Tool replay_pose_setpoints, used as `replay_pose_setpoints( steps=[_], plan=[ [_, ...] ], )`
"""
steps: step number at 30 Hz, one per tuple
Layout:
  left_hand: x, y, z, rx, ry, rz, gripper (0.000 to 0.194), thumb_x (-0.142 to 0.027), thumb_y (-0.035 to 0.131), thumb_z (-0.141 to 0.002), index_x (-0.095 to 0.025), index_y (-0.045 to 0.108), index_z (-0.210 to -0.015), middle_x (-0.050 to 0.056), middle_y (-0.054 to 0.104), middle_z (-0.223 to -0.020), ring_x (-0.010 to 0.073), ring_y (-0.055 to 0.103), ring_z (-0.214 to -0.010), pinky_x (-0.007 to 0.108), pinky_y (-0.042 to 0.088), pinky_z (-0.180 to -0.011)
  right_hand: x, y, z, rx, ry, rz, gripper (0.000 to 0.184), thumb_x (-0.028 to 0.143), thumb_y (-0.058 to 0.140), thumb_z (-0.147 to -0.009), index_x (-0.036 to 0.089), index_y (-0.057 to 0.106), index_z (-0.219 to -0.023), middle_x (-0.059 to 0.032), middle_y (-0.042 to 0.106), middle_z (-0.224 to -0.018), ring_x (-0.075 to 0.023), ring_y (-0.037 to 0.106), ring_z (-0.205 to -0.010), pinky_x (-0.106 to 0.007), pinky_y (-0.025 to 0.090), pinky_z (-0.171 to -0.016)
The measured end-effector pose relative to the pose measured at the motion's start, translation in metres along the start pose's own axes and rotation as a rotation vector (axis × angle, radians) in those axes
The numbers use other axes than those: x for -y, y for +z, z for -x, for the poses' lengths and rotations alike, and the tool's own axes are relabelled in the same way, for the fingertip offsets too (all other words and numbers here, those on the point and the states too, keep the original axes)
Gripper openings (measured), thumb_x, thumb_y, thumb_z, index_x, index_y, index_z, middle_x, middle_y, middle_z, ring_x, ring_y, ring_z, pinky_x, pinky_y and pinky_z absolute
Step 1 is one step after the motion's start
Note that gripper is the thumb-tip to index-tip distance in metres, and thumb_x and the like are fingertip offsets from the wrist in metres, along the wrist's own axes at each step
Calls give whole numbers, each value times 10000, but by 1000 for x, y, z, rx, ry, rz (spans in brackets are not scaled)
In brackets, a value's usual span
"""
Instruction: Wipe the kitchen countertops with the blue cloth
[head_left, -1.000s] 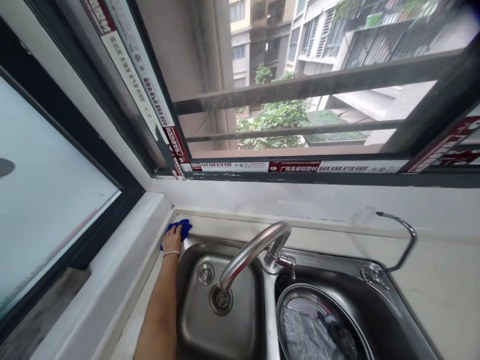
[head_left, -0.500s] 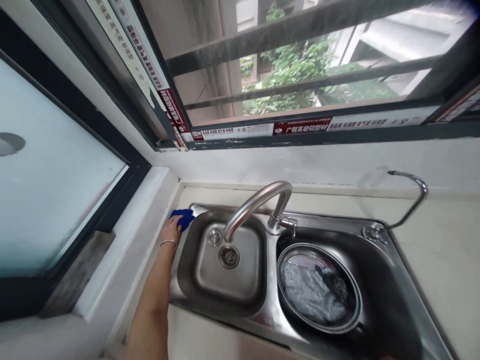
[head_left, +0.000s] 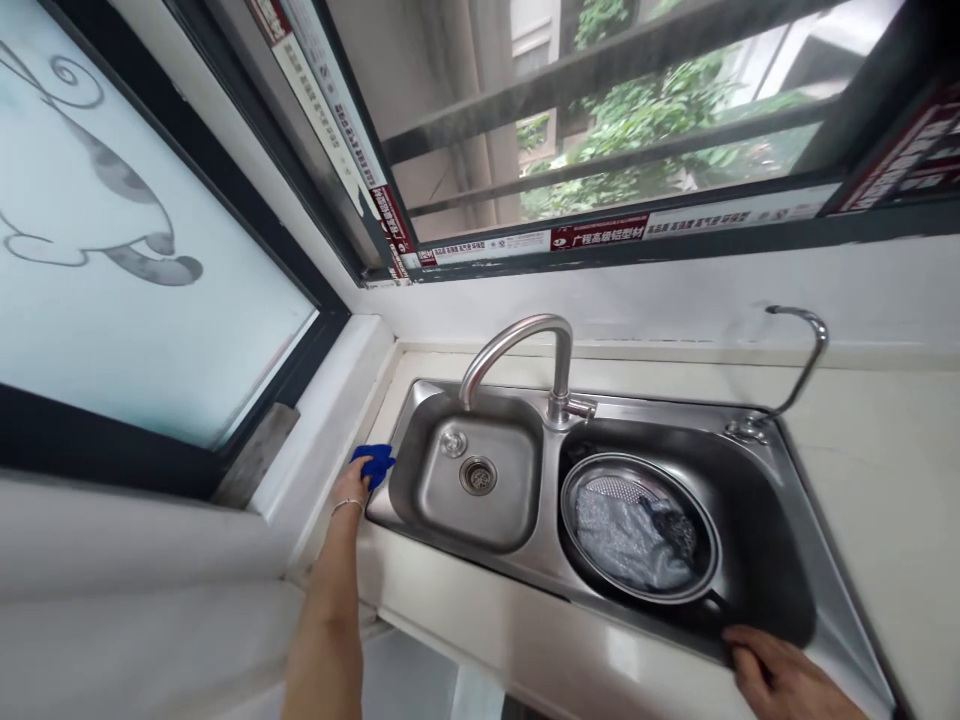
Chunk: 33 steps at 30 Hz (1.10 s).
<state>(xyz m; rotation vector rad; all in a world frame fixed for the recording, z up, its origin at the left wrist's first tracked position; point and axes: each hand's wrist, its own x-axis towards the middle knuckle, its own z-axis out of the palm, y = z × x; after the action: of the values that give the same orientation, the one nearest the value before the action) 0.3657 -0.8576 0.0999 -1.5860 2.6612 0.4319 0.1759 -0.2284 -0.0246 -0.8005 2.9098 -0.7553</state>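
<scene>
The left hand (head_left: 352, 485) has its fingers curled over a blue cloth (head_left: 375, 463), which lies on the counter (head_left: 495, 610) along the sink's left side, at the edge of its rim. A thin bracelet (head_left: 346, 504) circles that wrist. The right hand (head_left: 784, 675), fingers bent, is at the front rim of the sink (head_left: 551, 490), near the pan's dark handle (head_left: 716, 598); whether it grips anything cannot be told.

The left basin (head_left: 457, 525) contains a drain (head_left: 478, 476) and, just behind it, a small round metal piece (head_left: 453, 443). In the right basin (head_left: 757, 540) sits a round pan (head_left: 664, 599) with crumpled clear plastic (head_left: 626, 545), a dark scrap (head_left: 679, 525) on its right part and perforated metal (head_left: 611, 488) showing at the back.

Behind, the faucet (head_left: 562, 375) arches over the left basin; a thin spout (head_left: 819, 345) rises at the back right corner.

A second ago the cloth was at the counter's back left corner; it has since come forward along the sink's side. The right hand was out of view then. The pan remains in the right basin.
</scene>
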Motion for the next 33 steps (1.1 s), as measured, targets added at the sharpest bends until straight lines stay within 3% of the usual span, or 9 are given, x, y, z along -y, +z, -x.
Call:
replay_pose_setpoints(
  steps=[6, 11, 14, 20, 26, 33],
  plan=[
    [18, 4, 48, 20, -145, -74, 443, -201, 530, -903, -225, 531, -1345, 103, 582, -1423, 215, 627, -1179, 427, 519, -1030, 8, -4, -4, 38, 2, 22, 404, 445, 393, -867, 222, 730, -874, -57, 766, -915, -238, 721, -846, -352, 569, -762],
    [14, 4, 80, 34, -297, -155, 491, -373, 478, -948, -218, 449, -1413, 145, 575, -1378, 254, 637, -1122, 519, 537, -975, 12, -4, -8, 4, -44, 38, 369, 369, 383, -883, 211, 717, -866, -63, 765, -944, -221, 710, -849, -335, 549, -789],
    [8, 4, 100, 38, -329, -192, 509, -395, 475, -946, -227, 440, -1425, 149, 570, -1369, 263, 625, -1139, 519, 529, -979, 13, -1, -8, -19, -60, 46, 348, 329, 382, -893, 210, 708, -875, -58, 763, -944, -220, 704, -879, -338, 533, -793],
    [-2, 10, 144, 62, -250, -233, 499, -256, 469, -937, -271, 445, -1435, 111, 475, -1499, 250, 560, -1243, 473, 486, -1038, 18, -4, -8, -11, -83, 111, 347, 282, 369, -911, 199, 698, -840, -74, 746, -843, -224, 690, -823, -337, 491, -730],
    [-26, 25, 202, 93, -75, -272, 478, -94, 456, -861, -330, 619, -1244, 37, 569, -1386, 182, 574, -1189, 314, 472, -1007, 17, -2, -8, -7, -89, 123, 326, 258, 384, -917, 200, 701, -871, -76, 739, -854, -231, 687, -820, -338, 473, -717],
    [-71, 59, 260, 60, 68, -288, 581, -100, 459, -846, -370, 535, -1355, 41, 518, -1426, 227, 523, -1231, 347, 516, -964, 25, -3, -12, -13, -77, 141, 272, 218, 439, -900, 181, 701, -838, -92, 741, -857, -218, 671, -821, -323, 443, -733]
  ],
)
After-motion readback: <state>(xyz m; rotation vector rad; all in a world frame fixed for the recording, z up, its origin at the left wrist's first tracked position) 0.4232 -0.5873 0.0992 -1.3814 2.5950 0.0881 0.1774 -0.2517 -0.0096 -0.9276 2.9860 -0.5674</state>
